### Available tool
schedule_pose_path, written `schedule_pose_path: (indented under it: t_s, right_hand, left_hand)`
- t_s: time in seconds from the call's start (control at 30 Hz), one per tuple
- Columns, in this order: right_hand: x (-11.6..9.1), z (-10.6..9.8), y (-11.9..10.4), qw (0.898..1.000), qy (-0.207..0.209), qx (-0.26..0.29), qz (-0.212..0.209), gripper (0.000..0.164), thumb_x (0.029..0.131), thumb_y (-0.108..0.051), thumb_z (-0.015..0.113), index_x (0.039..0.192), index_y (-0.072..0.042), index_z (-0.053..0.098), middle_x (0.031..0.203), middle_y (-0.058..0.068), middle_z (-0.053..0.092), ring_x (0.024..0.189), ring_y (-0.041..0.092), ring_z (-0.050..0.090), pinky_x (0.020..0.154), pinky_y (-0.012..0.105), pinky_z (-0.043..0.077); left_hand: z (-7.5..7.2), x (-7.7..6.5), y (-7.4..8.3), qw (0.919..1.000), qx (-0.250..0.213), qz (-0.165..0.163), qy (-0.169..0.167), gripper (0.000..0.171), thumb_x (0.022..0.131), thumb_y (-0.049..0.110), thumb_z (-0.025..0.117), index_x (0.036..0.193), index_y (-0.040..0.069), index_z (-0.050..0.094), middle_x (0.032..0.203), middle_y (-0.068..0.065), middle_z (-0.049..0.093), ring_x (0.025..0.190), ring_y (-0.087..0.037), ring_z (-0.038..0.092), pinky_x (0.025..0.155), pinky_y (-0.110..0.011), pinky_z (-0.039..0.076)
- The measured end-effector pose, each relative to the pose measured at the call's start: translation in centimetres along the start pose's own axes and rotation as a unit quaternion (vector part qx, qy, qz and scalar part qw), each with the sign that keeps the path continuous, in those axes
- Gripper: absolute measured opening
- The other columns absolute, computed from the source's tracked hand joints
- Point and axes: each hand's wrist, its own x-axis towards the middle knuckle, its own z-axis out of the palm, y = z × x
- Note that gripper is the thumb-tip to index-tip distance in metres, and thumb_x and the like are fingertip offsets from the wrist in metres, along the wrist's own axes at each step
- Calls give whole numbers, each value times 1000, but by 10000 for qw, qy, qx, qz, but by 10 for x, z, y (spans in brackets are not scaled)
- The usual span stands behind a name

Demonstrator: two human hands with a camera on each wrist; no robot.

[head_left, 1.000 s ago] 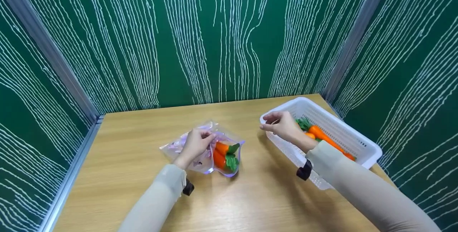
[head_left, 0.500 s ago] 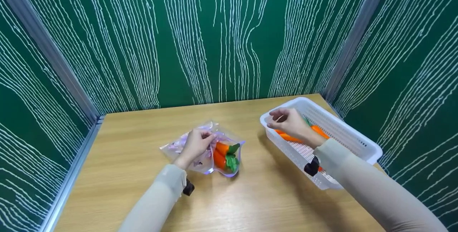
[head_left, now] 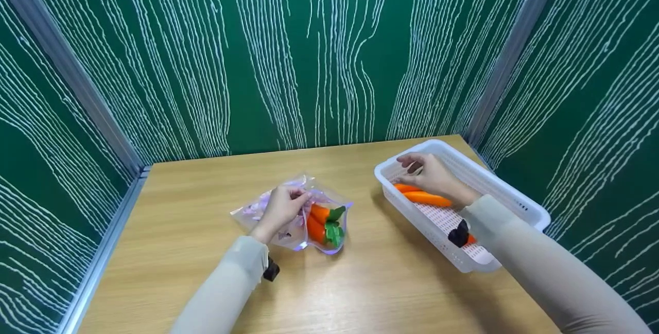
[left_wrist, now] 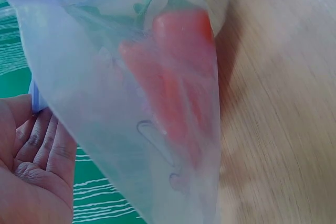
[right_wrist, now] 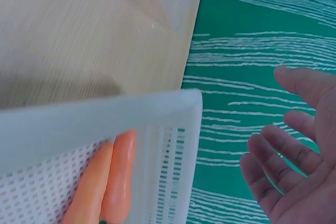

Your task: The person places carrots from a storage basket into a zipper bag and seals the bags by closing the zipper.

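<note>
My left hand [head_left: 280, 209] pinches the edge of a clear zip bag [left_wrist: 105, 135] with a purple zip strip. Inside the bag lie a red pepper [left_wrist: 181, 30] with a green stem and other orange-red vegetables with green tops; frosted plastic blurs them in the left wrist view. Over the far end of the white basket [head_left: 515, 208] hovers my right hand [right_wrist: 294, 166], its fingers parted and loosely bent, holding nothing. Below it two carrots [head_left: 427, 199] lie side by side on the basket floor. The right arm hides part of the basket.
A red piece [head_left: 471, 240] shows in the basket beside the black wrist camera [head_left: 458, 233]. Bag and basket stand apart on a wooden table [head_left: 329, 298]. Green panels [head_left: 329, 66] with white wavy lines rise behind and at both sides.
My right hand has moved right, from the basket's left rim to over its far end; the carrots beneath have come into sight. The left hand and bag have stayed in place.
</note>
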Motion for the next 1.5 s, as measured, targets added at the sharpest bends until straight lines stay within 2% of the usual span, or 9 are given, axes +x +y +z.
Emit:
schedule_pose_path:
  t_s: [0.1, 0.23, 0.33, 0.57, 0.8, 1.03, 1.37, 1.5]
  right_hand:
    - [0, -4, 5, 9999, -83, -72, -2, 52, 95, -12, 84, 138, 10, 66, 125, 29, 71, 112, 40, 67, 94, 29, 52]
    - [1, -9, 11, 9996, -198, -180, 81, 54, 95, -12, 84, 141, 8, 65, 131, 30, 69, 118, 43, 64, 105, 51, 53]
    - [0, -13, 17, 9991, -291, -192, 250, 57, 95, -14, 84, 145, 4, 63, 138, 28, 67, 124, 44, 61, 111, 59, 50]
    - [-3, -20, 34, 9963, -481, -26, 716, 61, 97, -16, 83, 152, -3, 59, 152, 23, 60, 135, 44, 54, 117, 62, 48]
    - [-3, -23, 55, 9965, -605, -373, 449, 63, 96, -11, 83, 152, 2, 57, 152, 27, 60, 134, 47, 56, 114, 66, 49]
    - [-6, -27, 68, 9938, -776, -524, 602, 69, 96, -16, 83, 156, 0, 53, 157, 28, 55, 137, 51, 53, 118, 70, 43]
    - [-8, -32, 81, 9865, -1145, -703, 932, 72, 97, -22, 83, 159, -4, 51, 161, 27, 52, 144, 53, 48, 118, 72, 41]
    - [-10, -32, 89, 9822, -1278, -683, 1191, 71, 96, -23, 84, 158, -7, 53, 160, 28, 51, 146, 54, 47, 120, 74, 38]
  left_hand:
    - [-1, 0, 0, 10000, -13, -11, -33, 22, 109, 14, 66, 104, -2, 79, 87, -6, 73, 77, -14, 64, 74, -23, 60]
    - [-3, 1, 0, 10000, 38, -50, -62, 23, 109, 16, 66, 106, -2, 80, 87, -5, 71, 77, -15, 61, 71, -21, 56]
    - [-4, 1, 0, 9999, 55, -129, -86, 23, 110, 18, 66, 107, -1, 80, 89, -5, 71, 79, -16, 61, 71, -21, 55]
    - [-3, 1, -2, 9998, -53, -176, -97, 22, 109, 18, 67, 108, 0, 80, 91, -5, 72, 81, -17, 63, 75, -21, 58]
    - [-1, 1, -4, 9999, -2, 151, 9, 22, 108, 14, 69, 105, -5, 80, 84, -6, 75, 73, -11, 64, 69, -21, 58]
    - [-2, 0, -4, 10000, -43, 19, -67, 23, 109, 15, 67, 106, -4, 80, 86, -5, 74, 77, -14, 66, 76, -25, 63]
    - [-1, 1, -3, 10000, 91, 37, 21, 22, 108, 15, 68, 107, -2, 81, 87, -5, 73, 78, -14, 63, 73, -21, 57]
    - [-1, 1, -3, 10000, 57, 13, -10, 23, 109, 15, 68, 107, -2, 81, 87, -3, 71, 78, -14, 61, 71, -21, 55]
